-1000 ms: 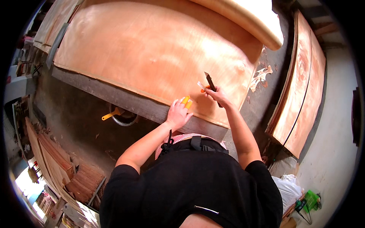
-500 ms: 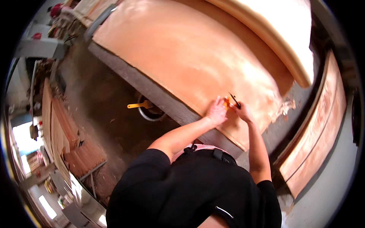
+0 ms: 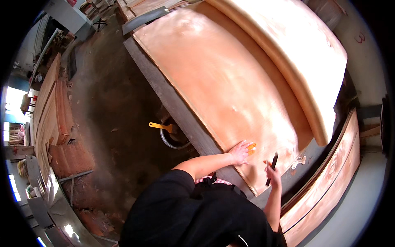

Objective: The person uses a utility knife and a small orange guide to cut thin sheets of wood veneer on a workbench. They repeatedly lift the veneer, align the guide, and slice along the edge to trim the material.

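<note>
My left hand point(image 3: 240, 153) lies palm down near the close end of a wide, pale wood veneer sheet point(image 3: 214, 82), fingers stretched out. Orange covers point(image 3: 251, 148) wrap some of its fingertips. To its right, my right hand point(image 3: 274, 176) is closed around a slim black blade-like tool point(image 3: 271, 171), held upright just above the sheet near its right end. The tool's exact kind is hard to make out. Beneath the sheet, a grey board edge point(image 3: 164, 99) sticks out along the left side.
Beyond the sheet, a large veneer piece point(image 3: 288, 70) curls back in a roll. A yellow-handled brush point(image 3: 160, 126) rests on a round metal-rimmed bucket point(image 3: 170, 145) at left. Long wood panels point(image 3: 329, 181) stand at right, and stacked boards point(image 3: 57, 111) at far left. Torn veneer scraps point(image 3: 298, 162) lie by the sheet's end.
My hands have drawn apart: the right one has lifted the black tool away from the left hand's fingers, to the right. The view has turned and shifted, so the scene sits lower.
</note>
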Action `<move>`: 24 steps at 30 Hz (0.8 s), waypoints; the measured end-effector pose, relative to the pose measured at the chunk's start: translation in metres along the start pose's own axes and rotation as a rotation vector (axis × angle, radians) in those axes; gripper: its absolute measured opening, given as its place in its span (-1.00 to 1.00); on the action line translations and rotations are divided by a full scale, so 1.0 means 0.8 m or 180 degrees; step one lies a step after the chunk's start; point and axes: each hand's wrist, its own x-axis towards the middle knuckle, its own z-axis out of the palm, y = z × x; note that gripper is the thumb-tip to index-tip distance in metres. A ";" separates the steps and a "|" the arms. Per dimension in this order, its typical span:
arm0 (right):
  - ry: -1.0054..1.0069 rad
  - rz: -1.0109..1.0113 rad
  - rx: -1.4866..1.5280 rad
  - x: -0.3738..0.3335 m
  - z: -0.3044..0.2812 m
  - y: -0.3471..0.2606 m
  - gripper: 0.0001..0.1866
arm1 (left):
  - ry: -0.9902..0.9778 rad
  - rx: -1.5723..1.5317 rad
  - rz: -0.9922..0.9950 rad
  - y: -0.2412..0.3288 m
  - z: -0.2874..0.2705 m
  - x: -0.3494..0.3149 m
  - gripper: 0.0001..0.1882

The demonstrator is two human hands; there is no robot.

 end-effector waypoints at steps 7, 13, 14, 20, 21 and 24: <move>0.0155 0.0258 0.1213 -0.084 0.067 0.094 -0.75 | 0.0385 -0.0481 -0.0119 -0.056 -0.013 -0.086 -0.27; 0.0172 0.0163 0.1609 -0.093 0.124 0.119 -0.83 | 0.0822 -0.0698 -0.0762 -0.115 -0.044 -0.196 -0.31; 0.0134 0.0142 0.1593 -0.091 0.138 0.115 -0.83 | 0.0848 -0.0621 -0.0989 -0.122 -0.053 -0.212 -0.31; -0.0501 -0.0078 0.1416 -0.081 0.203 0.092 -0.84 | 0.1531 -0.0837 -0.1352 -0.132 -0.059 -0.318 -0.39; -0.0554 -0.0136 0.1353 -0.078 0.216 0.091 -0.84 | 0.1569 -0.0943 -0.1426 -0.129 -0.052 -0.337 -0.40; -0.0682 -0.0329 0.1343 -0.070 0.252 0.100 -0.84 | 0.1134 -0.1231 -0.1754 -0.109 -0.040 -0.389 -0.42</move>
